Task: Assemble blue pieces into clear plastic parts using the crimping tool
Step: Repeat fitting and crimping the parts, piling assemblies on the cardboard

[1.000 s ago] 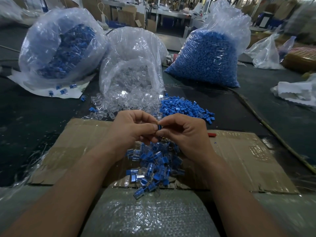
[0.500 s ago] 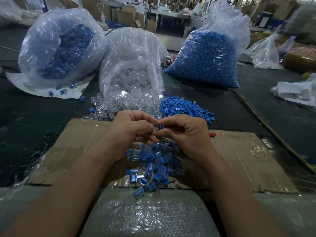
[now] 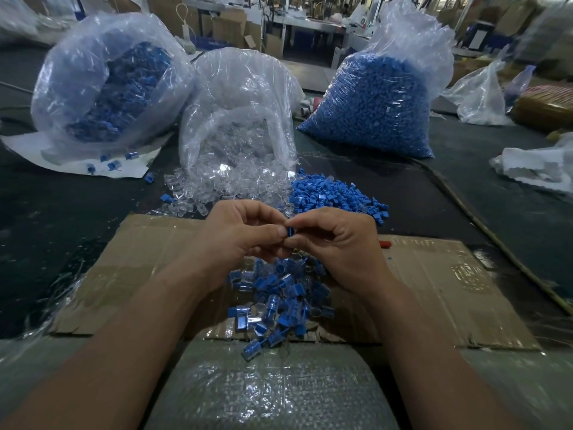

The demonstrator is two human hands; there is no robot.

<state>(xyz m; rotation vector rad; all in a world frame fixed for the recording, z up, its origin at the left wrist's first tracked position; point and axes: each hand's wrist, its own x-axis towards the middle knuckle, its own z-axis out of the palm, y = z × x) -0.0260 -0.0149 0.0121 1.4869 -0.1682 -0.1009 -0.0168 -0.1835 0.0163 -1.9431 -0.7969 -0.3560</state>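
Small blue plastic piece (image 3: 290, 232) is sitting betw. the two hands, held above the flat brown cardboard sheet (image 3: 434, 290). Right hand (image 3: 338, 246) is pinching it w/ thumb & forefinger. Left hand (image 3: 245, 240) is curling in, thumb pressing on it from the opposite side; anything else in that grip, can't tell. Long axis is looking roughly upright, approx. Only a sliver is showing: matte, strong blue.
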